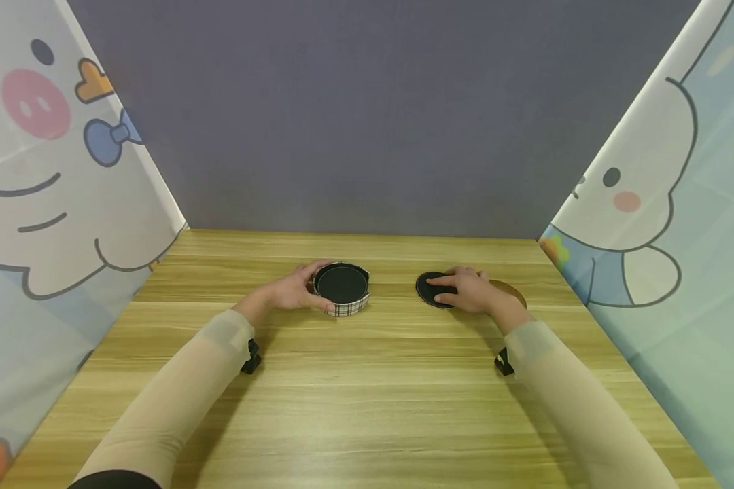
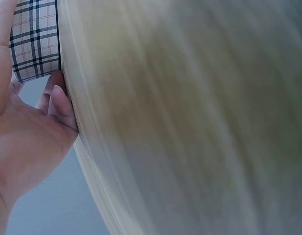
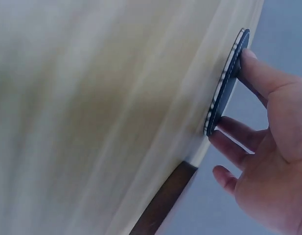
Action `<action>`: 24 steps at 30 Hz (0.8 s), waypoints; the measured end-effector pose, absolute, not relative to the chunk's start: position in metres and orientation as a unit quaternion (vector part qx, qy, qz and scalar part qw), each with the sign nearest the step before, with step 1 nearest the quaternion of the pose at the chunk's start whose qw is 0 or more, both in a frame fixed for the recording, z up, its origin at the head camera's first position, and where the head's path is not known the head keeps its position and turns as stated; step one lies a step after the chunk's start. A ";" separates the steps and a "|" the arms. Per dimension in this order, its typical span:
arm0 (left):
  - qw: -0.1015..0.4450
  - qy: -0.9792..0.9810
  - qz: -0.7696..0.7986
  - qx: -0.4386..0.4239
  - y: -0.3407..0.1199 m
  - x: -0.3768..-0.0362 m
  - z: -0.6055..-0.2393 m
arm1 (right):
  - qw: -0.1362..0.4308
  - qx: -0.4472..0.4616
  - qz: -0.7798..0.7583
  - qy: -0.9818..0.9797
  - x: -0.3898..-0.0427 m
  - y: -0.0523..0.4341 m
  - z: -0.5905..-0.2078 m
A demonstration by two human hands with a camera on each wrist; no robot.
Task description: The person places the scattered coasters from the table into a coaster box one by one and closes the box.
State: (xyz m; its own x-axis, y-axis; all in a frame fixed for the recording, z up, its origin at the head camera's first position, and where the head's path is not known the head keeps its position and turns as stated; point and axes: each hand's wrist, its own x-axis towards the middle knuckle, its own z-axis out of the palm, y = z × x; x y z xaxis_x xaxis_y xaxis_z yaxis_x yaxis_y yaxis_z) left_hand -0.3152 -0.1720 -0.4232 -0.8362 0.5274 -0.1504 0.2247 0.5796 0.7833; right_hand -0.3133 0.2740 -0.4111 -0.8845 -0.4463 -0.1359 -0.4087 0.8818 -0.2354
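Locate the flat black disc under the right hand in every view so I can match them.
Head: black disc right of centre, under the right hand.
Left wrist: not in view.
Right wrist: upper right, seen edge-on, fingers on it.
Shared landmark: the wooden table.

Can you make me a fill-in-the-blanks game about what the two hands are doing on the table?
1. The left hand holds a round holder with a ____ pattern on its side.
2. The right hand touches a flat ____ coaster.
3. Behind the right hand lies a ____ coaster.

Missing words: plaid; black; brown.
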 end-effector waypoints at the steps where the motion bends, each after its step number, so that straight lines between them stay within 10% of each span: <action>1: 0.187 0.869 0.403 0.217 -0.172 -0.315 -0.423 | 0.096 -0.224 -0.099 0.965 -0.311 0.273 -0.410; 24: 0.188 0.868 0.408 0.212 -0.171 -0.313 -0.424 | 0.114 -0.262 -0.093 0.954 -0.274 0.255 -0.409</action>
